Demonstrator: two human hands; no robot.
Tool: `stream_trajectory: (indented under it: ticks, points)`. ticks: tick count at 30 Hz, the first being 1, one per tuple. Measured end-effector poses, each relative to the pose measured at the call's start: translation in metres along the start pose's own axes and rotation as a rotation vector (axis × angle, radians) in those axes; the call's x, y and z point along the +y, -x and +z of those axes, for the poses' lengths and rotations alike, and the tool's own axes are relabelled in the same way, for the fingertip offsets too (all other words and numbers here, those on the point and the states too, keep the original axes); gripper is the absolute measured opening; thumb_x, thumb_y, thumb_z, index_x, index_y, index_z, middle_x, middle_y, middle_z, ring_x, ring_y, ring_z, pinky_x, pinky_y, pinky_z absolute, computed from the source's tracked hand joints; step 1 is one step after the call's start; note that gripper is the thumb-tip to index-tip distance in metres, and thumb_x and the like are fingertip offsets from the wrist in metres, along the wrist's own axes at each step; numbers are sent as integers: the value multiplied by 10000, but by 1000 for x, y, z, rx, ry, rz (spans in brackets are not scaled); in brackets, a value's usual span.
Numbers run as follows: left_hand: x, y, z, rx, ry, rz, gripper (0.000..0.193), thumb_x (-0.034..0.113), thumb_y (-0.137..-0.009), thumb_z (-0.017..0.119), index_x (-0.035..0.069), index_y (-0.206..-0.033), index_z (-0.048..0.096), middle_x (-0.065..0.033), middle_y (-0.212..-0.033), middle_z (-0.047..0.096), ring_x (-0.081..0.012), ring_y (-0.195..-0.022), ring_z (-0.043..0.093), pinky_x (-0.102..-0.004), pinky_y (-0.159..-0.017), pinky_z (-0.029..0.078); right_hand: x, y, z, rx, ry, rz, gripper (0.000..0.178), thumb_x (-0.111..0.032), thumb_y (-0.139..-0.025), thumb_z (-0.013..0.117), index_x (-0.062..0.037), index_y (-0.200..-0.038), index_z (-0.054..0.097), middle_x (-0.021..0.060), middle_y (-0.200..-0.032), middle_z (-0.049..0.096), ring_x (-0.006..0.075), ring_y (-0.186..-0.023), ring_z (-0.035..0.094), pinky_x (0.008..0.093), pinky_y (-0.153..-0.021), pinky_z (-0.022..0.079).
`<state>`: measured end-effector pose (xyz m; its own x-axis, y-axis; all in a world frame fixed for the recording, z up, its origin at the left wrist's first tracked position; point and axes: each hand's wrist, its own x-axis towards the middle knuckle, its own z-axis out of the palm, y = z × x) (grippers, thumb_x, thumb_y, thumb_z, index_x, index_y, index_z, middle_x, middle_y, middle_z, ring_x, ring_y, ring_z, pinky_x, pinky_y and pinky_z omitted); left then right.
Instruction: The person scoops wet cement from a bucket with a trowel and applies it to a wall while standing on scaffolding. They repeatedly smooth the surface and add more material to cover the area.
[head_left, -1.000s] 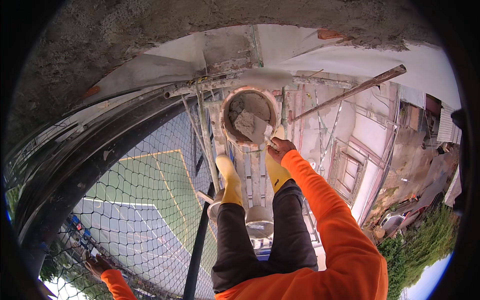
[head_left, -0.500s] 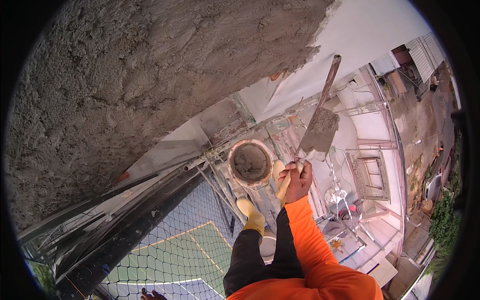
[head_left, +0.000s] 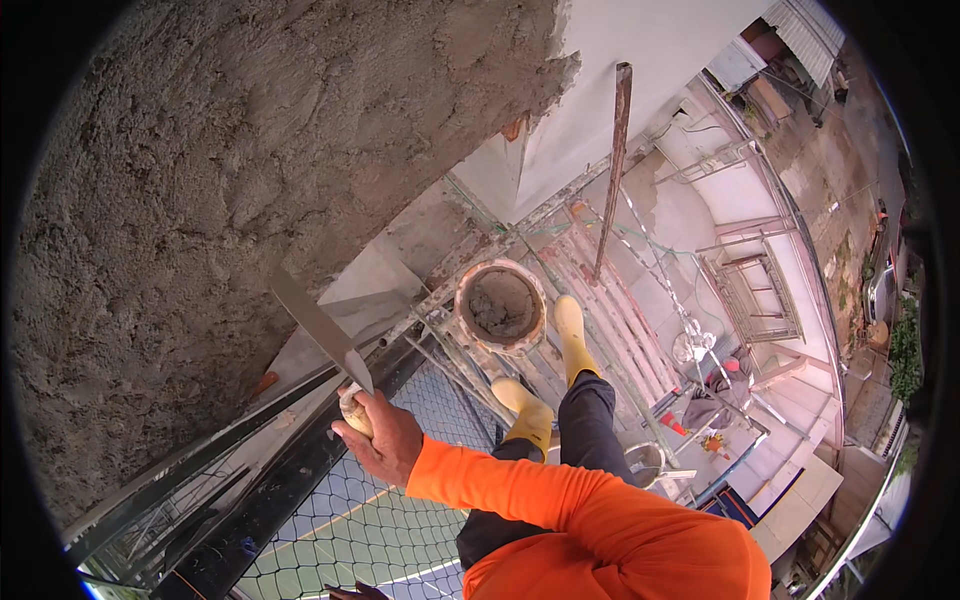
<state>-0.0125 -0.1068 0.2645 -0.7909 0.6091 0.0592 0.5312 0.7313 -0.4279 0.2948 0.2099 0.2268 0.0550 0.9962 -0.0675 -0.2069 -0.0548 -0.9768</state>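
Note:
My right hand (head_left: 385, 438), in an orange sleeve, is wrapped round the pale handle of a trowel (head_left: 322, 328). Its long metal blade points up and left, over the rough wet mortar (head_left: 240, 150) that coats the wall. Whether the blade touches the mortar, I cannot tell. No lump of mortar shows on the visible side of the blade. Of my left hand (head_left: 356, 592) only a few dark fingertips reach in at the lower edge; the rest is cut off. A round bucket (head_left: 458, 300) holding grey mortar stands just beyond my yellow boots.
My boots (head_left: 570, 330) stand on scaffold planks (head_left: 625, 325). An upright rusty pole (head_left: 615, 170) rises at the right. Black netting (head_left: 350, 520) hangs at the left, with a green court far below. Another person (head_left: 730, 375) is lower down at the right.
My right hand has swung left with the trowel, from beside the boots to the mortared wall. The mortar load seen on its blade no longer shows. The view has shifted too.

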Motion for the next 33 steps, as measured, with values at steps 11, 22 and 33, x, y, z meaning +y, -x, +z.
stream_trajectory:
  ticks: [11, 22, 33]
  points:
    - [18, 6, -2, 231, -239, 64, 601, 254, -845, 729, 96, -1387, 523, -167, -1301, 555, -384, -1183, 552, -513, -924, 462, 279, 20, -300, -415, 1380, 795, 353, -255, -930, 588, -31, -1203, 566, 259, -1187, 618, 435, -1042, 664, 497, -910, 533]
    - [-24, -7, 23, 124, -198, -74, 561, 258, -881, 773, 89, -1372, 562, -143, -1184, 582, -317, -1127, 567, -474, -909, 489, 511, -115, -303, -640, 1562, 898, 269, -260, -923, 627, -74, -1093, 722, 152, -1179, 725, 358, -1105, 696, 454, -928, 580]
    - [-24, -9, 19, 110, -174, -66, 586, 237, -839, 802, 86, -1358, 576, -138, -1172, 586, -331, -1114, 572, -467, -953, 476, 455, -54, -357, -633, 1101, 521, 449, -350, -916, 662, -70, -1266, 621, 214, -1197, 693, 365, -1136, 661, 450, -971, 533]
